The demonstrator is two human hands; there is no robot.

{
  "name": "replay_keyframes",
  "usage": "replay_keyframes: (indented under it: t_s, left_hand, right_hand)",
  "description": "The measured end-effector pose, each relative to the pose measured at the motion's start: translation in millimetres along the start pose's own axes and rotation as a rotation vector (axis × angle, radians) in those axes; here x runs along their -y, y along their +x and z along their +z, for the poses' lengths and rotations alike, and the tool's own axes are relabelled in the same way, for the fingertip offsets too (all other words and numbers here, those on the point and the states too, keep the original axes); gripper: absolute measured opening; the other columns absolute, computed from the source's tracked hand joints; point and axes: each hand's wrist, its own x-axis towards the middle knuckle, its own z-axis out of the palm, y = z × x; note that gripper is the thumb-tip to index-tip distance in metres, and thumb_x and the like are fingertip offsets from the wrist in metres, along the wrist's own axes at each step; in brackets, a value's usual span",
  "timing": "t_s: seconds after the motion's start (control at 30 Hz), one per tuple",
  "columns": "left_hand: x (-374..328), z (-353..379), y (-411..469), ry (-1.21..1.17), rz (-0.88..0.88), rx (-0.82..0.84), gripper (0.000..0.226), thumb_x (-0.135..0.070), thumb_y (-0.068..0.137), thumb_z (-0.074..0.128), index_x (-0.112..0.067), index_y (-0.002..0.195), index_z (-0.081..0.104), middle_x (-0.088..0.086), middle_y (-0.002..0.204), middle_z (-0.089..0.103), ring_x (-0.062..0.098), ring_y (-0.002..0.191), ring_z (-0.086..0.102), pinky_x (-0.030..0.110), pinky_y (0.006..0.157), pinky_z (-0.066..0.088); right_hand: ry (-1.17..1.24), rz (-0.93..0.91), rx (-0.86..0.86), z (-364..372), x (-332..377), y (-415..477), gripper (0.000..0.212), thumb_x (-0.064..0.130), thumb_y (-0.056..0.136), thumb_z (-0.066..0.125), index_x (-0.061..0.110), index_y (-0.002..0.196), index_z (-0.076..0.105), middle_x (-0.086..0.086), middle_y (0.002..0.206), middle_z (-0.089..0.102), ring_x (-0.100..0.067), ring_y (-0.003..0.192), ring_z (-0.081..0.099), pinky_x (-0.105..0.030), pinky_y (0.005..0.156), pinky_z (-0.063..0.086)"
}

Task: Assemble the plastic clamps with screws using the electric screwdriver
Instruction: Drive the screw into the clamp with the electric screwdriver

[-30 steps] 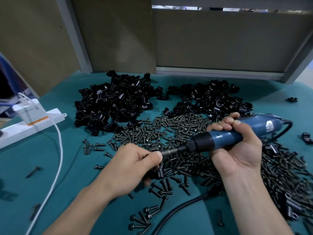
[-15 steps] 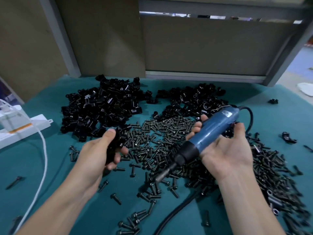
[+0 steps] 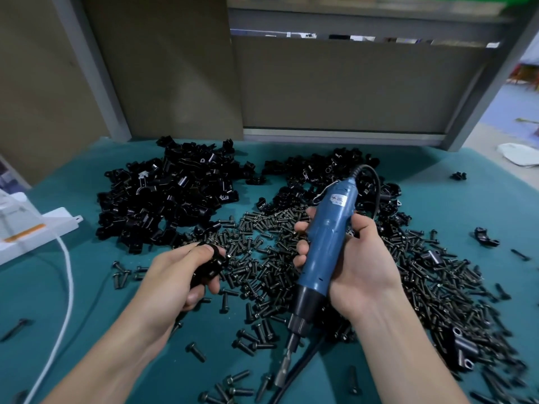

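Observation:
My left hand (image 3: 178,275) grips a black plastic clamp (image 3: 210,262) above the near edge of the screw spread. My right hand (image 3: 354,263) holds the blue electric screwdriver (image 3: 323,252) almost upright, its bit (image 3: 284,365) pointing down toward me and clear of the clamp. Black screws (image 3: 262,258) lie scattered across the green table (image 3: 87,301) between and around both hands. A big heap of black clamps (image 3: 163,199) sits at the back left, and a second heap of clamps (image 3: 329,176) at the back centre.
A white power strip (image 3: 38,228) with a white cable (image 3: 65,287) lies at the left edge. The screwdriver's black cord (image 3: 303,365) runs toward me under the tool. Stray clamps (image 3: 484,237) lie at the right. Grey panels (image 3: 350,88) wall off the back.
The screwdriver has come off the clamp and swung from level to near upright. My left hand has carried the clamp away from the bit, out over the screws.

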Motion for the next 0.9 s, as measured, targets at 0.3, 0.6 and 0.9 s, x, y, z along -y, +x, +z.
replay_keyframes:
  t_s: [0.3, 0.6, 0.9]
  left_hand:
    - [-2, 4, -2, 0.038, 0.005, 0.014, 0.031, -0.029, 0.105, 0.052, -0.028, 0.091, 0.080, 0.007, 0.063, 0.065, 0.010, 0.045, 0.036, 0.016, 0.042, 0.029]
    - [0, 6, -3, 0.124, 0.000, 0.036, 0.028, -0.028, 0.104, 0.055, -0.010, 0.096, 0.076, 0.011, 0.062, 0.066, 0.011, 0.044, 0.034, 0.016, 0.043, 0.031]
    - [3, 8, -1, 0.150, 0.009, 0.044, 0.024, -0.030, 0.101, 0.059, -0.017, 0.092, 0.078, 0.010, 0.062, 0.069, 0.011, 0.043, 0.035, 0.015, 0.041, 0.031]
  right_hand:
    - [0.089, 0.054, -0.009, -5, -4, 4, 0.048, 0.049, 0.092, 0.051, 0.009, 0.113, 0.066, -0.019, 0.113, 0.072, -0.023, 0.065, 0.059, -0.033, 0.061, 0.054]
    - [0.098, 0.044, -0.026, -3, -10, 5, 0.048, 0.050, 0.096, 0.050, 0.009, 0.110, 0.070, -0.014, 0.098, 0.068, -0.021, 0.063, 0.057, -0.032, 0.060, 0.053]
    - [0.105, 0.069, -0.053, -3, -8, 5, 0.053, 0.055, 0.097, 0.046, 0.009, 0.109, 0.072, -0.011, 0.094, 0.067, -0.020, 0.062, 0.055, -0.032, 0.060, 0.051]
